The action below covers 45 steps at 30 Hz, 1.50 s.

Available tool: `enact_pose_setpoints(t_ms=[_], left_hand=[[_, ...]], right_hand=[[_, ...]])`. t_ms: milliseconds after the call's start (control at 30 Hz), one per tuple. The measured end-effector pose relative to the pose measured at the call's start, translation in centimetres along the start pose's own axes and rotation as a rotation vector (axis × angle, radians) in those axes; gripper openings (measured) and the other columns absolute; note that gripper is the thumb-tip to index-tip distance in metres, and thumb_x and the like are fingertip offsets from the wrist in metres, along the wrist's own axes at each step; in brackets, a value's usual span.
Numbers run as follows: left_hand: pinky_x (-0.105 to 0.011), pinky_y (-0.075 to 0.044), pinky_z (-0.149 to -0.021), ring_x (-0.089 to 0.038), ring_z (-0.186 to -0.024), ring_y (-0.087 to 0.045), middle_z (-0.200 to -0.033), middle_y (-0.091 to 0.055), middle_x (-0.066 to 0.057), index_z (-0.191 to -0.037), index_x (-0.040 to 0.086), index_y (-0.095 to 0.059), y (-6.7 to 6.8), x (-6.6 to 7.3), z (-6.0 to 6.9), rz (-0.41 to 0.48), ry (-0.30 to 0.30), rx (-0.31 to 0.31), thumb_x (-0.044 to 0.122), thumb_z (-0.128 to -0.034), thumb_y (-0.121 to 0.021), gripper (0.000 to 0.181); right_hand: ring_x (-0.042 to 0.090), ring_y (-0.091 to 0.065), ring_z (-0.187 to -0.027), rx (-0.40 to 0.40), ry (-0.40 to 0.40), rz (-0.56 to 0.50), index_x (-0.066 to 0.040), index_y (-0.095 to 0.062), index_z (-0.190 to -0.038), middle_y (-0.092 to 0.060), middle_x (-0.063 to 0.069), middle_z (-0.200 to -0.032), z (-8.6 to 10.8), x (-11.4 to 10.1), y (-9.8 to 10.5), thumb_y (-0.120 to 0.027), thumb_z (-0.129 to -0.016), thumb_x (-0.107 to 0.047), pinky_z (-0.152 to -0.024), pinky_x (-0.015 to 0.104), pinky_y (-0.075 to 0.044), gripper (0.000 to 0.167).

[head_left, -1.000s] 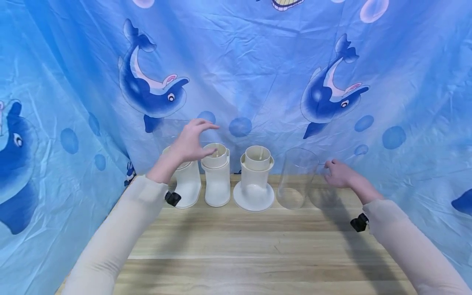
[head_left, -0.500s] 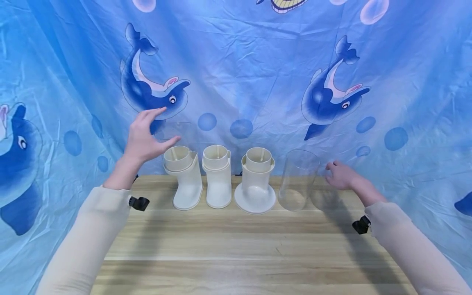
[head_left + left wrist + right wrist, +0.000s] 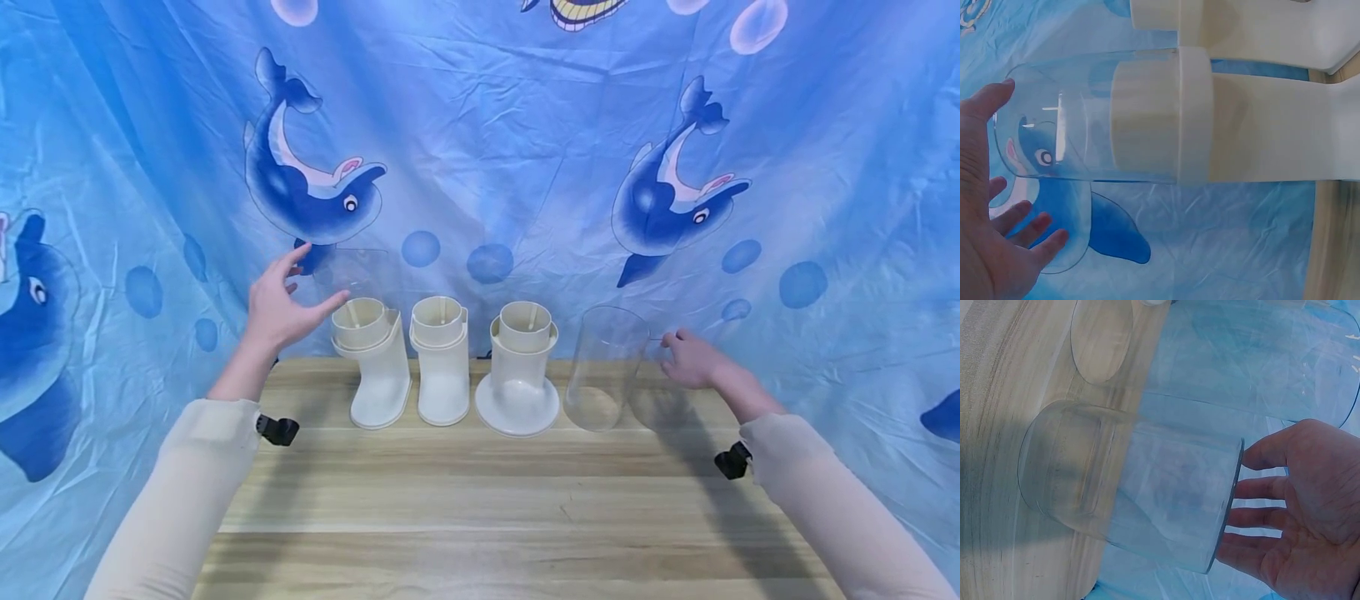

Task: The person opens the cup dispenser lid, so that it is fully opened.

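My left hand point(image 3: 276, 304) is held up with thumb and fingers spread. Beside it a clear cylinder point(image 3: 1085, 122) sits over the collar of the leftmost white boot-shaped base point(image 3: 382, 387). In the left wrist view the thumb lies at the cylinder's end and the other fingers hang loosely below. At the right, my right hand point(image 3: 693, 360) is at the upper rim of a shorter clear cylinder point(image 3: 1166, 484) standing on the table. Its fingers look fairly straight and reach the rim. A taller clear cylinder point(image 3: 606, 367) stands just left of that one.
A second white boot-shaped base point(image 3: 444, 383) and a white base with a round foot point(image 3: 517, 400) stand in the row between the hands. The wooden table point(image 3: 480, 508) extends towards me. Blue dolphin-print cloth point(image 3: 487, 150) hangs behind and at the sides.
My left hand has moved left, away from the second base to beside the leftmost one, then slightly lower. The right hand has stayed at the shorter cylinder.
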<state>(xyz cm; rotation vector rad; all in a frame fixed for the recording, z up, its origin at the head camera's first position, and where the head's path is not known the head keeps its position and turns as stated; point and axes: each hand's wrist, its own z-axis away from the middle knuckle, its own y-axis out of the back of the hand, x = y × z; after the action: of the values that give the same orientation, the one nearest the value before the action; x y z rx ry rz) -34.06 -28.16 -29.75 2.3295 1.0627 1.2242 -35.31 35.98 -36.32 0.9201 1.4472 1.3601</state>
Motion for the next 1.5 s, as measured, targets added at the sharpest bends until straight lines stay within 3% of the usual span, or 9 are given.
enact_pose_setpoints(t_ms=[200, 367, 567, 700, 800, 933, 1100, 1333, 1500], left_hand=[[-0.063, -0.047, -0.117, -0.047, -0.144, -0.050, -0.166, -0.044, -0.022, -0.169, 0.017, -0.031, -1.2, -0.3, 0.4, 0.047, 0.045, -0.064, 0.044, -0.0843, -0.089, 0.106], [-0.064, -0.048, -0.116, -0.048, -0.148, -0.046, -0.168, -0.039, -0.026, -0.172, 0.017, -0.014, -2.2, -0.6, 0.9, 0.076, 0.153, -0.122, 0.056, -0.0844, -0.086, 0.120], [-0.062, -0.047, -0.117, -0.049, -0.149, -0.046, -0.165, -0.040, -0.029, -0.172, 0.017, -0.017, -3.6, -1.0, 1.2, 0.133, 0.207, -0.147, 0.057, -0.0864, -0.084, 0.115], [-0.061, -0.045, -0.120, -0.048, -0.150, -0.045, -0.165, -0.039, -0.029, -0.172, 0.018, -0.019, -4.4, -1.2, 1.4, 0.177, 0.209, -0.149, 0.053, -0.0867, -0.085, 0.113], [-0.060, -0.044, -0.121, -0.047, -0.151, -0.045, -0.166, -0.039, -0.027, -0.171, 0.019, -0.020, -4.6, -1.3, 1.4, 0.205, 0.221, -0.146, 0.053, -0.0860, -0.086, 0.113], [-0.062, -0.043, -0.121, -0.047, -0.151, -0.045, -0.167, -0.038, -0.026, -0.172, 0.020, -0.019, -4.4, -1.5, 1.4, 0.213, 0.227, -0.132, 0.054, -0.0872, -0.084, 0.112], [-0.062, -0.043, -0.121, -0.046, -0.150, -0.046, -0.168, -0.039, -0.025, -0.172, 0.021, -0.018, -3.9, -1.9, 1.6, 0.203, 0.215, -0.114, 0.053, -0.0905, -0.081, 0.108], [-0.065, -0.041, -0.120, -0.049, -0.146, -0.051, -0.160, -0.047, -0.032, -0.170, 0.014, -0.024, -3.8, -2.1, 1.8, 0.225, 0.153, -0.077, 0.043, -0.0984, -0.074, 0.092], [-0.065, -0.040, -0.121, -0.050, -0.146, -0.050, -0.161, -0.044, -0.033, -0.170, 0.013, -0.023, -3.7, -1.9, 1.7, 0.231, 0.136, -0.093, 0.042, -0.1008, -0.070, 0.089]], right_hand=[[0.059, -0.056, -0.122, -0.008, -0.011, 0.000, 0.017, -0.049, -0.139, -0.047, 0.043, -0.139, 0.1, 0.0, 0.0, -0.051, -0.106, -0.017, -0.096, 0.066, -0.053, 0.048], [0.062, -0.054, -0.126, 0.019, -0.022, -0.015, 0.017, -0.052, -0.139, -0.050, 0.044, -0.140, 0.0, 0.0, 0.2, -0.053, -0.104, -0.018, -0.101, 0.069, -0.051, 0.050], [0.059, -0.062, -0.115, 0.081, -0.060, -0.081, 0.019, -0.057, -0.133, -0.059, 0.044, -0.133, -0.1, 0.6, 0.5, -0.058, -0.098, -0.019, -0.095, 0.067, -0.055, 0.051], [0.050, -0.067, -0.098, 0.178, -0.156, -0.135, 0.018, -0.054, -0.137, -0.059, 0.044, -0.134, 0.1, 0.6, 2.4, -0.052, -0.100, -0.020, -0.084, 0.063, -0.057, 0.053], [0.054, -0.064, -0.109, 0.342, -0.231, -0.192, 0.014, -0.051, -0.144, -0.057, 0.040, -0.141, -0.2, -0.6, 4.9, -0.048, -0.102, -0.021, -0.088, 0.066, -0.055, 0.055], [0.054, -0.054, -0.133, 0.614, -0.228, -0.320, 0.007, -0.052, -0.148, -0.057, 0.033, -0.147, -1.9, -4.3, 7.7, -0.052, -0.100, -0.020, -0.105, 0.068, -0.049, 0.054], [0.047, -0.058, -0.134, 0.806, -0.035, -0.449, 0.004, -0.057, -0.143, -0.062, 0.029, -0.144, -5.3, -11.0, 8.6, -0.061, -0.094, -0.011, -0.112, 0.060, -0.049, 0.052], [0.045, -0.056, -0.140, 0.666, 0.253, -0.649, 0.002, -0.050, -0.151, -0.056, 0.023, -0.154, -8.9, -21.5, 8.0, -0.061, -0.093, -0.003, -0.111, 0.054, -0.056, 0.059], [0.041, -0.054, -0.144, 0.515, 0.338, -0.672, -0.003, -0.044, -0.158, -0.051, 0.019, -0.161, -10.6, -27.0, 6.2, -0.065, -0.096, -0.008, -0.114, 0.048, -0.055, 0.066]])
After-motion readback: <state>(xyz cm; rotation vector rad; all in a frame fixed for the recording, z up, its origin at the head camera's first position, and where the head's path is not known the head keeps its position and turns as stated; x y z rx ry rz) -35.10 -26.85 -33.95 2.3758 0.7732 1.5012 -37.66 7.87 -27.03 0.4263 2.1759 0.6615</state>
